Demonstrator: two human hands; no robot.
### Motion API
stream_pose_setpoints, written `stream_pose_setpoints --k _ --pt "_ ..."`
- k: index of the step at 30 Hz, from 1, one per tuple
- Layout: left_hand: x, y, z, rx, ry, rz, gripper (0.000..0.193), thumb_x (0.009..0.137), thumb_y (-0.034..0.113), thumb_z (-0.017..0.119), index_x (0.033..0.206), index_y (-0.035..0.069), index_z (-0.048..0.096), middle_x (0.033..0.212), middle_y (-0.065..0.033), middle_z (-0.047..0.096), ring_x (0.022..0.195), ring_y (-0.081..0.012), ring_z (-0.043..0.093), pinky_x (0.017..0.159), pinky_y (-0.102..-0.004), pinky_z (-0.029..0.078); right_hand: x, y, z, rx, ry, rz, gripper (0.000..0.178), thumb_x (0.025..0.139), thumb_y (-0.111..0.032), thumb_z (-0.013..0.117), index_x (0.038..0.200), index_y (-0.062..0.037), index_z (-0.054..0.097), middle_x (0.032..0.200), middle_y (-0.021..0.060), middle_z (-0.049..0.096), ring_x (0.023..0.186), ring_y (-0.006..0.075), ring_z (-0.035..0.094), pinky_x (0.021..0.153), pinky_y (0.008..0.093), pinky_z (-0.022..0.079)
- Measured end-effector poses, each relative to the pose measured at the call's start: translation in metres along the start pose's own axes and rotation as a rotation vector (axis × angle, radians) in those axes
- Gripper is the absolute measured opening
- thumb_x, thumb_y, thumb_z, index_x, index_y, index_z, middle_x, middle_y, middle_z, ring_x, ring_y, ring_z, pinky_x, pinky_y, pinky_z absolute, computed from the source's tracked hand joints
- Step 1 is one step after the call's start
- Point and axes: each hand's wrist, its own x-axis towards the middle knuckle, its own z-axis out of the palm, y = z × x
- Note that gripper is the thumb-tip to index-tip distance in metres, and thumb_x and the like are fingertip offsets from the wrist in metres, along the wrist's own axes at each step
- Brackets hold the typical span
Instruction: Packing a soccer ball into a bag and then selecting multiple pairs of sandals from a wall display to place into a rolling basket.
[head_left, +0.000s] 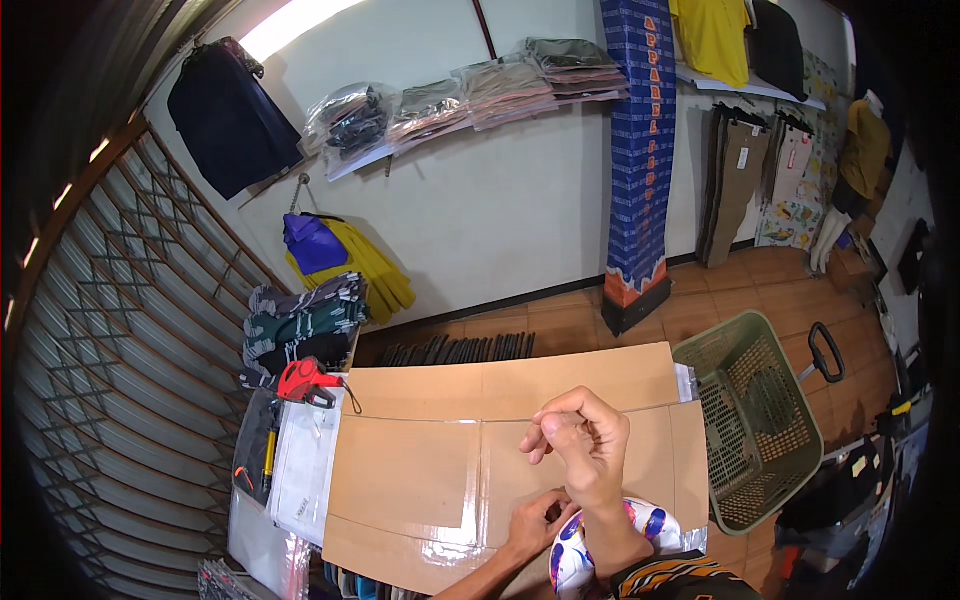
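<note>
A flattened brown cardboard sheet, creased and partly covered with shiny clear tape or film, lies before me. My right hand is raised above it, fingers curled and thumb against the index finger. Whether anything thin sits in that pinch does not show. Lower and to the left, my left hand rests near the cardboard with its fingers bent inward. It sits against a white thing with purple and multicoloured print, which looks like cloth. My right forearm partly covers that thing, and the left fingertips are hidden.
Left of the cardboard are a red hand-held tool with a black strap, white plastic packets and a yellow cutter. Folded clothes are stacked behind them. A green plastic basket stands to the right, beyond it a blue pillar.
</note>
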Motion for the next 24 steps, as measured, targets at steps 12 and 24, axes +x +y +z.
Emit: stream_pose_setpoints --k 12,24 --pt "0.0013 0.0053 -0.0019 0.018 -0.006 0.010 0.019 0.084 0.024 0.072 0.094 0.008 0.067 0.066 -0.0050 0.063 0.050 -0.0130 0.058 0.048 -0.0295 0.046 0.0000 0.0002 -0.0016 0.020 -0.006 -0.007 0.012 0.091 -0.007 0.056 0.086 0.0036 0.059 0.068 0.0111 0.064 0.059 0.0118 0.061 0.052 0.0224 0.048" --pt "0.0010 0.0033 -0.0019 0.003 -0.021 -0.003 0.019 0.085 0.024 0.072 0.092 0.007 0.066 0.064 -0.0064 0.062 0.049 -0.0135 0.057 0.047 -0.0295 0.046 -0.0001 0.0009 -0.0020 0.030 -0.003 0.019 0.010 0.091 -0.004 0.056 0.086 0.0039 0.059 0.069 0.0115 0.065 0.060 0.0110 0.061 0.054 0.0220 0.048"
